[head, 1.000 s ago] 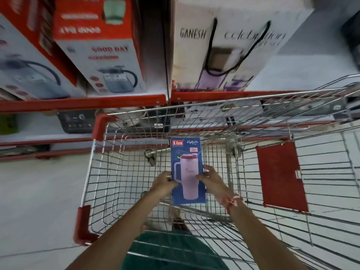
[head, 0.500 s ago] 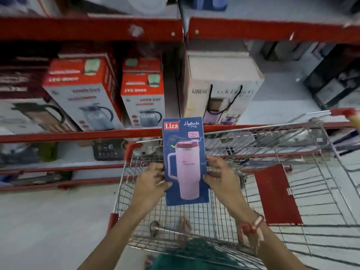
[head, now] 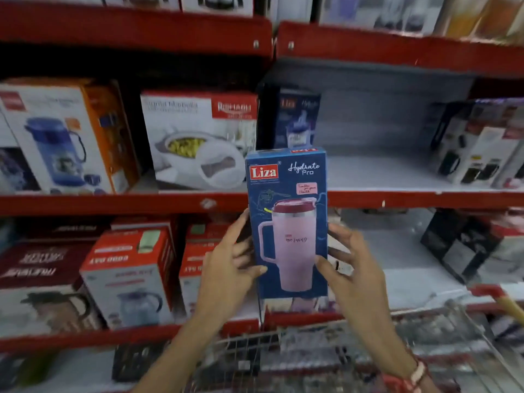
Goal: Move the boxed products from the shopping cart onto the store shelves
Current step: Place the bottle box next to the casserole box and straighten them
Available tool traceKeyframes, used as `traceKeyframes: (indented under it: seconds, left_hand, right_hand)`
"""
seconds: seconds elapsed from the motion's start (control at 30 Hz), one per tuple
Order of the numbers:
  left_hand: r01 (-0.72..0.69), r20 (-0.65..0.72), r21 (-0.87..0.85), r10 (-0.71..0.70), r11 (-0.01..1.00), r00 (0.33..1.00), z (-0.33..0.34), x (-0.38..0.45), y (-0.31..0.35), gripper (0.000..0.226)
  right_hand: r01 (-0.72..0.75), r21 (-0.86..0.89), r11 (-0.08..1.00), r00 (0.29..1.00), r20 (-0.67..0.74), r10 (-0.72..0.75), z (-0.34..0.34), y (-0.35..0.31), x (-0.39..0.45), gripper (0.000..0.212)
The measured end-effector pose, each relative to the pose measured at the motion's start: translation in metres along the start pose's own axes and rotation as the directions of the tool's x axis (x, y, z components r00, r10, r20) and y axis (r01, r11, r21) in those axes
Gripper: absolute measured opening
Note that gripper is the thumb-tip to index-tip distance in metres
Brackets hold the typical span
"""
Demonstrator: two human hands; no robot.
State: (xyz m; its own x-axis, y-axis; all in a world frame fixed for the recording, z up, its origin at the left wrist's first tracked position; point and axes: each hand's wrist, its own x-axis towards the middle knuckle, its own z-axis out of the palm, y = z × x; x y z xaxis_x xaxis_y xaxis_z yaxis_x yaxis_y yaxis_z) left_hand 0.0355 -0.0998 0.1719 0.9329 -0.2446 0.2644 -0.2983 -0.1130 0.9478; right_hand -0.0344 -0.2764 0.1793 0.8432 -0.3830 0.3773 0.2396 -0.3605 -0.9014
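Note:
I hold a tall blue Liza tumbler box (head: 287, 222) upright in front of the red shelves, its top level with the middle shelf's edge (head: 397, 198). My left hand (head: 226, 265) grips its left side and my right hand (head: 351, 265) grips its right side. Behind the held box, a matching blue Liza box (head: 295, 120) stands on the middle shelf. The wire shopping cart (head: 326, 355) lies below my forearms; its inside is blurred.
White shelf floor (head: 382, 171) lies bare to the right of the shelved Liza box. A Rishabh casserole box (head: 198, 137) and a blue jug box (head: 56, 137) stand left. Kettle boxes (head: 130, 276) fill the lower shelf. Dark boxes (head: 479, 143) sit far right.
Both hands lifted the Liza box out of the cart and up to shelf height. My view tilted up from the cart to the shelves.

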Motion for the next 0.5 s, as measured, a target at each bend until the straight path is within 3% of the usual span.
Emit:
traceKeyframes:
  seconds: [0.17,0.3,0.5]
  left_hand:
    - [-0.195,-0.03,0.2,0.204,0.96,0.978,-0.005,0.074,0.034,0.098]
    - [-0.264,-0.018,0.311,0.283,0.913,0.959,-0.008,0.129,0.057,0.095]
    - [-0.268,0.049,0.209,0.264,0.94,0.963,-0.007,0.186,0.05,0.093]
  right_hand:
    - [0.134,0.008,0.991,0.989,-0.069,-0.133,0.005,-0.023,0.075,0.041]
    - [0.162,0.036,0.986,0.982,-0.1,-0.158,0.013,-0.034,0.132,0.035]
    - [0.165,0.023,0.986,0.982,-0.102,-0.162,0.024,-0.018,0.19,0.032]
